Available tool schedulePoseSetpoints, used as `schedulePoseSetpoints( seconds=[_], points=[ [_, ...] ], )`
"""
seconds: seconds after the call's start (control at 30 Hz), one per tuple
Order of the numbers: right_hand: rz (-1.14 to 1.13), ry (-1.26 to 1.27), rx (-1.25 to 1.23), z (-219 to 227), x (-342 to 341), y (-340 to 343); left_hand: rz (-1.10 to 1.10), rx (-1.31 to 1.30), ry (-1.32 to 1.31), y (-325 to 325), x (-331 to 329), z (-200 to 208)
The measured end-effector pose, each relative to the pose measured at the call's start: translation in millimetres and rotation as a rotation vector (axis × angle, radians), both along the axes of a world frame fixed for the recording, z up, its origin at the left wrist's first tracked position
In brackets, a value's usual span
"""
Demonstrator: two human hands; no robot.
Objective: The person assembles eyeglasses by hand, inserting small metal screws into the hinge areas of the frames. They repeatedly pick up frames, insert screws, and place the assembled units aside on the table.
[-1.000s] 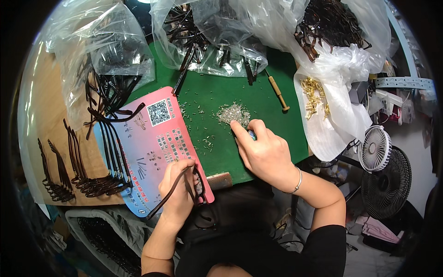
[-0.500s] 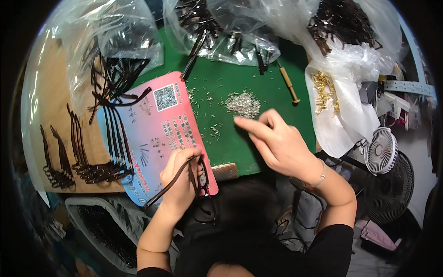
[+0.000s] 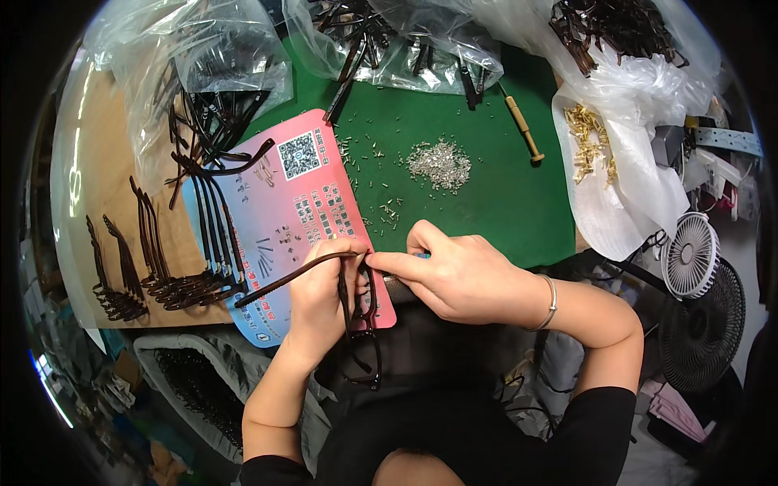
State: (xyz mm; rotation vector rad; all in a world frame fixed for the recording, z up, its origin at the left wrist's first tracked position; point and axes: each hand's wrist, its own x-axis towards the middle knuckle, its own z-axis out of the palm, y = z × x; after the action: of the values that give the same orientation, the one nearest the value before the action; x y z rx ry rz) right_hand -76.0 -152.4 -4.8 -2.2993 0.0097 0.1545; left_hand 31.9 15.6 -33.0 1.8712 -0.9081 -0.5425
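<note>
My left hand [image 3: 316, 287] is closed around a dark eyeglass frame [image 3: 375, 340] over the near edge of a pink-and-blue printed sheet [image 3: 312, 125]. A dark temple arm [image 3: 279, 281] sticks out leftward from its grip. Against the upper part of the frame, by the left fingertips, my right hand [image 3: 462, 275] presses its index fingertip. Its other fingers are curled in, and whatever they pinch is too small or hidden to name. Beyond the hands, a heap of tiny silver screws [image 3: 439, 165] lies on the green mat [image 3: 502, 215].
Several dark glasses [image 3: 194, 287] with arms raised stand at the left. Plastic bags [image 3: 235, 57] of dark temple arms line the back. A brass-coloured screwdriver [image 3: 524, 128] lies at the right, near gold-coloured small parts [image 3: 590, 138] on white wrapping. Two fans [image 3: 690, 255] stand far right.
My right hand has come from beside the screw heap down and left to the glasses, its fingertip now meeting my left fingers. The left hand keeps its hold on the glasses.
</note>
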Motion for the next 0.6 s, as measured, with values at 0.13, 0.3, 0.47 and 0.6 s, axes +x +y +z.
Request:
schedulePoseSetpoints(
  seconds=[0.13, 0.3, 0.47, 0.6],
  points=[
    [-0.003, 0.009, 0.003, 0.5, 0.9, 0.4, 0.0, -0.027, -0.005, -1.0, 0.1, -1.8],
    [0.122, -0.076, -0.198, 3.0, 7.4, -4.9, 0.001, -0.026, -0.006, -0.1, 1.2, -3.5],
    [0.234, -0.193, -0.398, -3.3, 15.2, -12.0, 0.04, 0.019, -0.002, -2.1, -0.4, 2.3],
    [0.247, -0.185, -0.358, -3.1, 18.7, -14.1, 0.04, 0.022, 0.01, -1.2, 0.4, -0.4]
  ],
)
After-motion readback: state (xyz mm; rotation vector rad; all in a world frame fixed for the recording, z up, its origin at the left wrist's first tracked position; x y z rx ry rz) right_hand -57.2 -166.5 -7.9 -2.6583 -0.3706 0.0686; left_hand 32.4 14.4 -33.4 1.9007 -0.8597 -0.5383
